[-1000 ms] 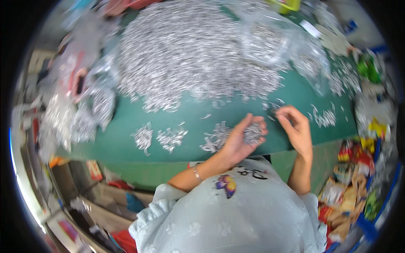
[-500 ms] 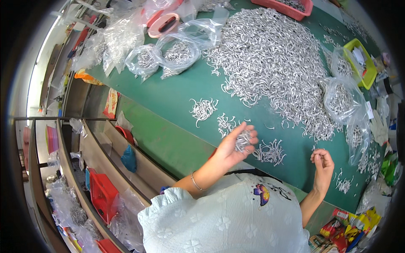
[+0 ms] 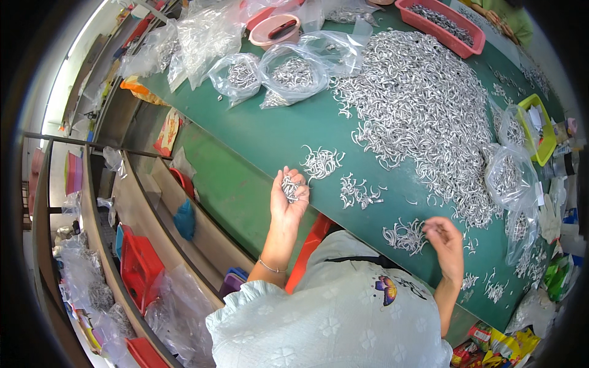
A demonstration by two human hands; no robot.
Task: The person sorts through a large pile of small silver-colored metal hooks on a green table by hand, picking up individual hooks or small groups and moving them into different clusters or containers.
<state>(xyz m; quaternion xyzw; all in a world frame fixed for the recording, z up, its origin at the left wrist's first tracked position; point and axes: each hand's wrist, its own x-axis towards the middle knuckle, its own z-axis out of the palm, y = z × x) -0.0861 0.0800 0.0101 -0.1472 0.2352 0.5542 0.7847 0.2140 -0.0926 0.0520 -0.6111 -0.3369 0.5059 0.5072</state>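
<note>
My left hand [image 3: 293, 207] is raised by the table's near edge, just left of a small heap of curved silver metal pieces [image 3: 322, 163]. Its fingers curl round a bunch of the same curved metal pieces [image 3: 291, 186]. My right hand [image 3: 445, 245] hovers at the right side of another small heap [image 3: 404, 237], fingers bent and somewhat blurred; whether anything is between them I cannot tell. Between the hands lies a third loose heap [image 3: 359, 191]. A very large mound of these pieces [image 3: 423, 104] covers the table beyond.
Clear bags of pieces [image 3: 291, 76] stand at the far left of the green table [image 3: 245, 132]. A pink tray [image 3: 442, 27] and yellow-green basket [image 3: 538, 132] lie beyond the mound. A red stool [image 3: 310, 248] is beside me, shelving with a red basket [image 3: 140, 270] to the left.
My left hand has moved left with its bunch of metal pieces, away from the heaps toward the table edge. My right hand has moved left to the nearest small heap. The view has shifted.
</note>
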